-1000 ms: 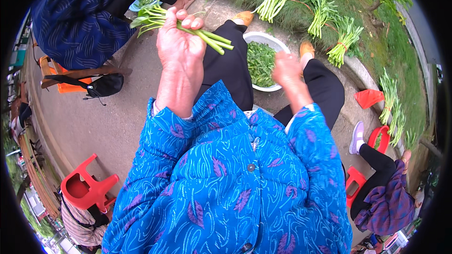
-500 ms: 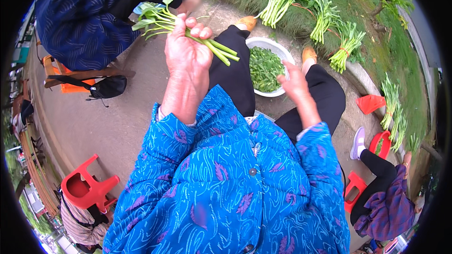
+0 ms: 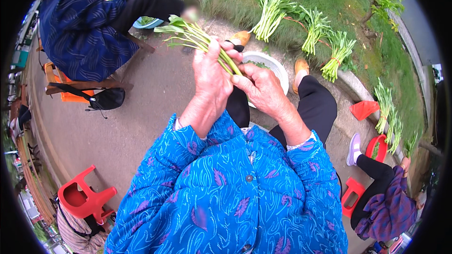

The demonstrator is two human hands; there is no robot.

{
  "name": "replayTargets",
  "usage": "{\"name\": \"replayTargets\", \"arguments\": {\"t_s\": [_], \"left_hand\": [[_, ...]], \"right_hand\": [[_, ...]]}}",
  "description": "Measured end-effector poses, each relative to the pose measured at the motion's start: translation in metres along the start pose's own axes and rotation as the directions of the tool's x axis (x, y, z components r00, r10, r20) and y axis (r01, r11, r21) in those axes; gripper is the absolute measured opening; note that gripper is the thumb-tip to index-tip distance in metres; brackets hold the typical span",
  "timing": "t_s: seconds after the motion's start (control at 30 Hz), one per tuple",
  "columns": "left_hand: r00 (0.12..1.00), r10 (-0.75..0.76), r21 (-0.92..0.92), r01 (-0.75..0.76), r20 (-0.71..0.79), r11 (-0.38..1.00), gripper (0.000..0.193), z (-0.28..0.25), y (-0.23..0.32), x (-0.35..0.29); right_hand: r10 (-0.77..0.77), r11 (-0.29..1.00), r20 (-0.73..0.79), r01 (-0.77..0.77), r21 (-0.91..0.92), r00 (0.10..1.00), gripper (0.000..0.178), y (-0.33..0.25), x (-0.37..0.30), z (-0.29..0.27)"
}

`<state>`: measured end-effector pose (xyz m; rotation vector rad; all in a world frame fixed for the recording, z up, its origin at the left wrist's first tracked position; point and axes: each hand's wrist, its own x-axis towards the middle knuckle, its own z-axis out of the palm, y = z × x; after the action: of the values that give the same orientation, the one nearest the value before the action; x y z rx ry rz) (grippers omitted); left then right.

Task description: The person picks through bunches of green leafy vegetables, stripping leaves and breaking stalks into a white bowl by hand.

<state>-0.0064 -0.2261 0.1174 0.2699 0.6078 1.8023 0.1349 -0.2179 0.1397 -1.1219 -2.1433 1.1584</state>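
A small bunch of long green stems with leaves, like water spinach (image 3: 192,36), is gripped in my left hand (image 3: 207,80), with its leafy tops pointing up and to the left. My right hand (image 3: 267,89) meets it from the other side, thumb and fingers closed on the lower stem ends. Below and behind the right hand a white perforated basket (image 3: 281,68) stands on the ground between my feet. Green leaves lie in it, mostly covered by my hands.
Tied bundles of greens (image 3: 340,54) lie along the grass edge. At left a person in dark blue (image 3: 84,33) sits by a blue basin (image 3: 147,23). A red plastic stool (image 3: 84,195) is at lower left, a red bag (image 3: 364,110) and a red basin (image 3: 378,148) at right.
My right hand has come up from over the basket and closed on the stem ends. My left hand has moved right and lower with the bunch.
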Motion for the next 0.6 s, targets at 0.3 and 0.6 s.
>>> {"name": "replayTargets", "arguments": {"t_s": [0.3,0.6], "left_hand": [[0.997,-0.043,0.003,0.043,0.061,0.999,0.032,0.002,-0.017,-0.008],[1.000,0.000,0.052,0.000,0.007,0.999,0.035,0.008,-0.020,-0.010]], "right_hand": [[0.081,0.824,0.037,-0.088,0.559,0.996,0.018,0.031,-0.022,0.015],[0.116,0.654,0.204,-0.229,0.721,0.972,0.028,0.030,-0.025,0.014]]}}
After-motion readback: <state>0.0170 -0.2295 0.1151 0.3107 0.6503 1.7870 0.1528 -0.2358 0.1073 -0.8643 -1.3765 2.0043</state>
